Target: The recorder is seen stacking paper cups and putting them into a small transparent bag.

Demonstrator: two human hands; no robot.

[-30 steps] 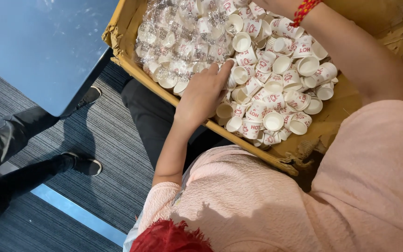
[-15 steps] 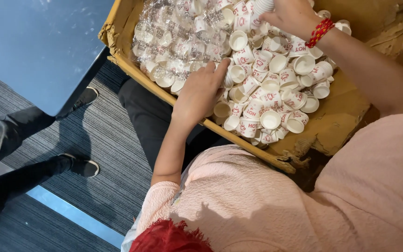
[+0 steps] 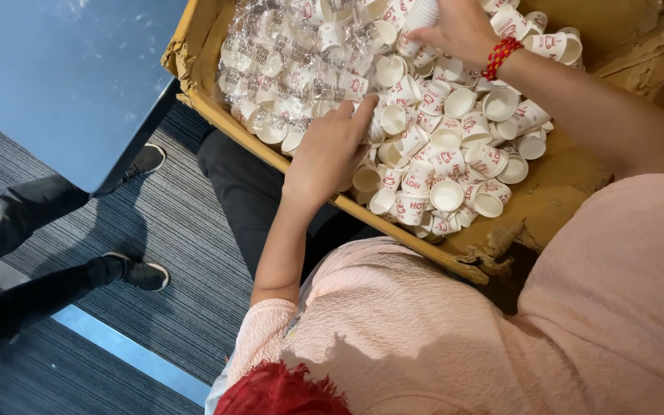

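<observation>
A cardboard box (image 3: 555,196) holds many small white paper cups with red print (image 3: 447,165), lying loose. My left hand (image 3: 330,150) lies palm down on the cups by the box's near wall, fingers a little apart, gripping nothing that I can see. My right hand (image 3: 461,31), with a red beaded bracelet (image 3: 501,55) on its wrist, is at the far side of the box. Its fingers are closed around a white stack of cups (image 3: 424,11) that the top edge of the picture cuts off.
Clear plastic bags of more cups (image 3: 286,69) fill the box's left part. A blue tabletop (image 3: 63,77) stands to the left. Another person's legs in black trousers and black shoes (image 3: 144,273) stand on the grey striped carpet (image 3: 170,230).
My right hand has come further into view, moving nearer with the cups in it. My left hand stays on the cups and has shifted only slightly.
</observation>
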